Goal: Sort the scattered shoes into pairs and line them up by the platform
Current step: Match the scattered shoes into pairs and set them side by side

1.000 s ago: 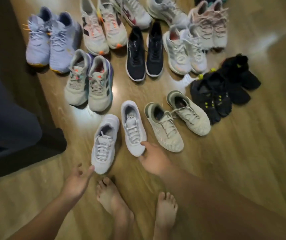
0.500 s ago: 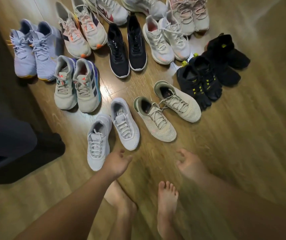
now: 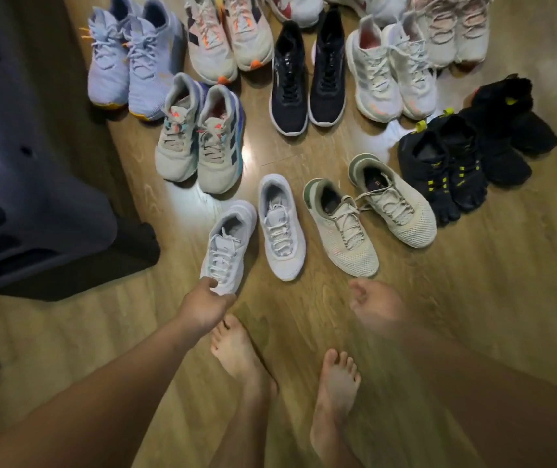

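Observation:
Two white sneakers lie side by side on the wooden floor: the left white shoe (image 3: 228,244) and the right white shoe (image 3: 280,228). My left hand (image 3: 206,307) is at the toe of the left white shoe, thumb and fingers curled around its tip. My right hand (image 3: 376,307) is blurred, hovers over bare floor below the beige mesh pair (image 3: 368,214), and holds nothing, fingers apart. Other pairs stand beyond: grey with blue stripes (image 3: 199,136), lilac (image 3: 132,59), black (image 3: 307,76), white-mint (image 3: 391,69).
A dark grey platform (image 3: 30,170) fills the left side. Black toe shoes (image 3: 445,167) and another black pair (image 3: 509,130) lie at the right. More pale pairs line the top edge. My bare feet (image 3: 236,349) stand just behind the white shoes.
My left hand has moved left and forward onto the toe of the left white shoe. My right hand has drawn slightly back. The view has shifted a little.

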Motion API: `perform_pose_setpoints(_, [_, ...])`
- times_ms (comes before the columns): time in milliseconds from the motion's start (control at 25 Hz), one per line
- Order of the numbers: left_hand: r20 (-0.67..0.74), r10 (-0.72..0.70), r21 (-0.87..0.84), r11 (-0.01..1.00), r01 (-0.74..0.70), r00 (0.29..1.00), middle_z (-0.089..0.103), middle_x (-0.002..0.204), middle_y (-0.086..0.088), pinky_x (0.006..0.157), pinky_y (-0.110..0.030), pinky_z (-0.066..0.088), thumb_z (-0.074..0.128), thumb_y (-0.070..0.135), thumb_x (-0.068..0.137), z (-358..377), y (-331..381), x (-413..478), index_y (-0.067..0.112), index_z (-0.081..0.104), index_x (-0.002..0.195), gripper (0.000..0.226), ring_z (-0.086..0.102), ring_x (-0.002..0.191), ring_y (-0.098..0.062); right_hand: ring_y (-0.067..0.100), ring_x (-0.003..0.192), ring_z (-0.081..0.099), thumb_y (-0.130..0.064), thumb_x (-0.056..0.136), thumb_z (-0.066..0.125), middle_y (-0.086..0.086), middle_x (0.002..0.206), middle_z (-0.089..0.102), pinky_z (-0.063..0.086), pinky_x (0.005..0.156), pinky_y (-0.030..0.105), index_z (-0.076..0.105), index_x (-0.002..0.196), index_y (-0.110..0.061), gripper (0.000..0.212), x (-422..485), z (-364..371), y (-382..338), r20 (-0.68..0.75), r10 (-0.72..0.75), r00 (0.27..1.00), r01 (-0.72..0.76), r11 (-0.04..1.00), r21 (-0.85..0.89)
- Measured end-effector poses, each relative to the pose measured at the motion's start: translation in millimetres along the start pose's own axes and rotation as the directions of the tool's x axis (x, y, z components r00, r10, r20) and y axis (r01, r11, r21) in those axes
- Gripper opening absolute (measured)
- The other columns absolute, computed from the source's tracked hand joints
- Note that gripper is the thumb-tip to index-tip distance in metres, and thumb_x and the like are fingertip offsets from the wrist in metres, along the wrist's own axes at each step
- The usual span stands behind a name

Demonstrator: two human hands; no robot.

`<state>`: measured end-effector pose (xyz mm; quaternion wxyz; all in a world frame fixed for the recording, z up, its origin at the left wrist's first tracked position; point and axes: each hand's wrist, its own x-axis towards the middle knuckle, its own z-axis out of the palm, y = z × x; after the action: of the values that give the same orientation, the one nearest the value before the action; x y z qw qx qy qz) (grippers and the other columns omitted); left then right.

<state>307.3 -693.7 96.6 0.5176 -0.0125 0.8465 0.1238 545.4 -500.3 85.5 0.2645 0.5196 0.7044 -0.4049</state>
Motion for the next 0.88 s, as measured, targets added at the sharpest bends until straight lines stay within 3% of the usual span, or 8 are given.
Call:
perform_pose_setpoints(80, [0.000,-0.014,-0.018,1.000,0.014,1.000,0.062,0.095,0.001,0.074,-0.030,0.047,0.065,0.032,0.087,-10,-13,3,0.014,0.042,0.137,0.059,0.060,0.088,-0.018,0.012,0.099,0.063,-0.022,0.090,0.057,-0.001,0.121,0.067,0.043,0.080,0.016,0.058,0.129,-0.020,0.039,6,2,-17,0.030,-0.042,0.999,0.043,0.999,-0.025])
perform_pose_setpoints(160, [-0.010,-0.018,-0.014,1.000,0.018,1.000,0.059,0.107,-0.003,0.087,-0.033,0.047,0.066,0.032,0.087,-17,-21,3,0.013,0.042,0.138,0.059,0.059,0.101,-0.023,0.011,0.087,0.064,-0.023,0.091,0.056,-0.001,0.113,0.069,0.048,0.071,0.015,0.057,0.128,-0.021,0.037,8,4,-35,0.026,-0.078,0.997,0.079,0.996,-0.049])
perform_pose_setpoints(280, [-0.036,0.009,-0.011,1.000,-0.010,0.999,0.059,0.118,-0.005,0.091,-0.033,0.045,0.065,0.031,0.088,-22,-25,2,0.014,0.043,0.138,0.057,0.057,0.109,-0.025,0.016,0.086,0.067,-0.022,0.091,0.054,0.000,0.106,0.069,0.056,0.077,0.030,0.057,0.129,-0.023,0.037,5,7,-61,0.012,-0.166,0.986,0.167,0.982,-0.089])
perform_pose_setpoints(440, [-0.043,0.102,-0.026,0.994,-0.103,0.994,0.056,0.130,-0.004,0.084,-0.031,0.044,0.065,0.033,0.087,-24,-10,2,0.019,0.046,0.135,0.054,0.056,0.107,-0.021,0.017,0.093,0.064,-0.022,0.092,0.051,0.000,0.121,0.062,0.055,0.081,0.033,0.055,0.131,-0.023,0.039,-4,2,-78,0.039,-0.244,0.969,0.248,0.959,-0.140])
perform_pose_setpoints(640, [-0.052,0.274,0.124,0.956,-0.266,0.960,0.052,0.135,-0.001,0.086,-0.028,0.042,0.064,0.033,0.085,-18,3,2,0.019,0.048,0.135,0.054,0.054,0.114,-0.022,0.020,0.110,0.056,-0.020,0.092,0.048,0.001,0.135,0.048,0.047,0.093,0.035,0.052,0.132,-0.021,0.040,-12,7,-90,0.146,-0.316,0.938,0.346,0.886,-0.309])
perform_pose_setpoints(880, [0.103,0.431,0.429,0.794,-0.431,0.896,0.041,0.144,-0.001,0.098,-0.032,0.042,0.055,0.027,0.092,-31,4,20,0.016,0.042,0.139,0.051,0.045,0.128,-0.023,0.022,0.125,0.042,-0.022,0.087,0.052,0.001,0.126,0.056,0.044,0.098,0.037,0.054,0.129,-0.021,0.042,-5,24,-105,0.141,-0.315,0.939,0.344,0.829,-0.441])
